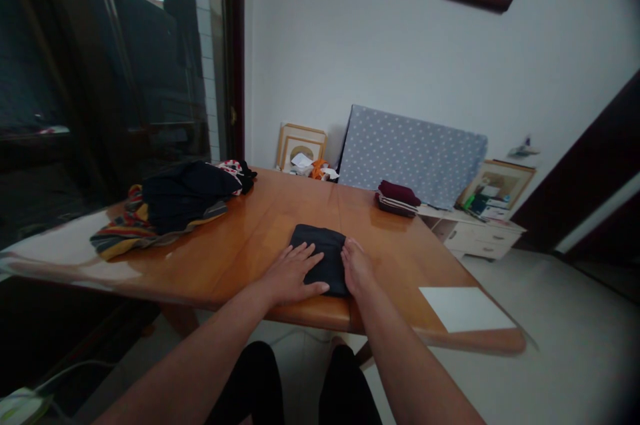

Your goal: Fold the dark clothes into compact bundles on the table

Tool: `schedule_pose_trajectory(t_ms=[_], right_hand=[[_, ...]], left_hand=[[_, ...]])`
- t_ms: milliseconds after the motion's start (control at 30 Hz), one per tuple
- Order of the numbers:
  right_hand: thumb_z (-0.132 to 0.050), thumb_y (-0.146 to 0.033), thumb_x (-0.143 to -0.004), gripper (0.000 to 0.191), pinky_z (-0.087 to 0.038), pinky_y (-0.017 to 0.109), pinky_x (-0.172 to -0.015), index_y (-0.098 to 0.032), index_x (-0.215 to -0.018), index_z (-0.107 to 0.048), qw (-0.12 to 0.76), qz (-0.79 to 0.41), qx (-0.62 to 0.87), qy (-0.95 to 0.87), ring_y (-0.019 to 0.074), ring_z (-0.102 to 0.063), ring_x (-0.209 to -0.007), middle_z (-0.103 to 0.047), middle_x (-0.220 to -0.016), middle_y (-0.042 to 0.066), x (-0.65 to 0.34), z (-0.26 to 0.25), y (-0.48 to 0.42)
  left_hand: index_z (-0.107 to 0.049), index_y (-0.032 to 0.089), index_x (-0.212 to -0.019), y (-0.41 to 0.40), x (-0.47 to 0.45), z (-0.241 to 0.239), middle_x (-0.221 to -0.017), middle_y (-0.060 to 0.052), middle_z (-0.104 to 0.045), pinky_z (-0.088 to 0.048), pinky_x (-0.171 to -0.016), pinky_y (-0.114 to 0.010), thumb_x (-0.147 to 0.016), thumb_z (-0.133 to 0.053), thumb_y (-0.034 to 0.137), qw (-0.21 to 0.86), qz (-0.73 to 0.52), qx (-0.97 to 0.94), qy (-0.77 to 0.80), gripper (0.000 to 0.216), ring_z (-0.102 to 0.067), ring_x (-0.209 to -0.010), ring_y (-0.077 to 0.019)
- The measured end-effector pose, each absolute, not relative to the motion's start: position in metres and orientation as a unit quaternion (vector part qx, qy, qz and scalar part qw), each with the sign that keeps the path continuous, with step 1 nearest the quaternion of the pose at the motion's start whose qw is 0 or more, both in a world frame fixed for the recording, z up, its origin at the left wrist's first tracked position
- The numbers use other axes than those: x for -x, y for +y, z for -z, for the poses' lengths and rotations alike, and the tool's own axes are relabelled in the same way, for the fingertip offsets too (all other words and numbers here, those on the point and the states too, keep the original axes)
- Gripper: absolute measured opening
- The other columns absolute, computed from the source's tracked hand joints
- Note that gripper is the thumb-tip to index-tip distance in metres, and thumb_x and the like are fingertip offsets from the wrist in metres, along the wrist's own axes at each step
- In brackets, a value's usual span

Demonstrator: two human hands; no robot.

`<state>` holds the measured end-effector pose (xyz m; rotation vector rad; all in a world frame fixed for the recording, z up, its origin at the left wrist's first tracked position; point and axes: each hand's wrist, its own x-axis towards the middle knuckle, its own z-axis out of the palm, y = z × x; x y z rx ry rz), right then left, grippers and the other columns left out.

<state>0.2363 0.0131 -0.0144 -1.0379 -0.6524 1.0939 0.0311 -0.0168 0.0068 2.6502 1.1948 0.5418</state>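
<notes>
A folded dark garment (323, 252) lies on the wooden table (250, 238) near its front edge. My left hand (293, 272) rests flat on the garment's left side, fingers spread. Along the garment's right edge sits my right hand (355, 265), fingers together and pressed against the cloth. Neither hand lifts anything.
A heap of unfolded clothes (170, 202), dark and striped, sits at the table's left. A small stack of folded maroon garments (397, 197) is at the far right. A white sheet (465, 308) lies at the near right corner. Picture frames and a dotted board lean on the wall.
</notes>
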Motion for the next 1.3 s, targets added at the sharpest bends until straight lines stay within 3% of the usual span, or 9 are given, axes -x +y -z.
schedule_pose_trajectory(t_ms=[200,400,633,1000,1300], right_hand=[[-0.064,-0.042,-0.08,0.035,-0.04,0.038,-0.111,-0.026,-0.111,-0.064,0.674,-0.516,0.45,-0.279,0.019,-0.051,-0.131,-0.059,-0.137,0.005,-0.244,0.009,0.01],[-0.064,-0.043,-0.08,0.033,-0.045,0.041,-0.107,-0.026,-0.108,-0.065,0.68,-0.5,0.449,-0.294,0.0218,-0.056,-0.127,-0.062,-0.132,0.009,-0.257,0.001,-0.009],[-0.068,-0.042,-0.078,0.028,-0.052,0.036,-0.1,-0.025,-0.1,-0.066,0.715,-0.462,0.444,-0.28,0.0221,-0.064,-0.114,-0.068,-0.117,0.007,-0.258,0.001,-0.052],[-0.073,-0.042,-0.073,0.037,-0.053,0.034,-0.093,-0.022,-0.103,-0.067,0.729,-0.398,0.454,-0.323,0.0204,-0.066,-0.103,-0.071,-0.107,0.007,-0.272,0.023,-0.087],[-0.073,-0.04,-0.07,0.035,-0.052,0.038,-0.093,-0.02,-0.098,-0.067,0.742,-0.411,0.416,-0.327,0.0202,-0.067,-0.099,-0.071,-0.103,0.007,-0.275,0.02,-0.091]], left_hand=[[-0.045,0.027,-0.147,-0.013,-0.029,-0.015,-0.157,-0.009,-0.037,-0.015,-0.12,-0.048,-0.092,-0.042,0.069,0.198,-0.218,-0.86,0.417,0.07,-0.024,-0.149,-0.0277],[-0.061,0.024,-0.13,-0.012,-0.018,-0.029,-0.138,-0.006,-0.061,-0.038,-0.112,-0.04,-0.098,-0.038,0.056,0.302,-0.384,-0.755,0.437,0.051,-0.054,-0.129,-0.0236],[-0.065,0.021,-0.11,-0.017,0.005,-0.015,-0.115,-0.007,-0.07,-0.049,-0.099,-0.039,-0.098,-0.038,0.05,0.287,-0.491,-0.652,0.501,0.042,-0.064,-0.109,-0.0237],[-0.06,0.02,-0.123,-0.044,0.009,0.006,-0.121,-0.012,-0.068,-0.047,-0.1,-0.041,-0.099,-0.038,0.046,0.151,-0.434,-0.703,0.543,0.042,-0.062,-0.115,-0.0262],[-0.056,0.017,-0.128,-0.053,0.003,0.003,-0.122,-0.014,-0.068,-0.05,-0.098,-0.042,-0.097,-0.044,0.048,0.161,-0.421,-0.712,0.539,0.045,-0.065,-0.113,-0.0262]])
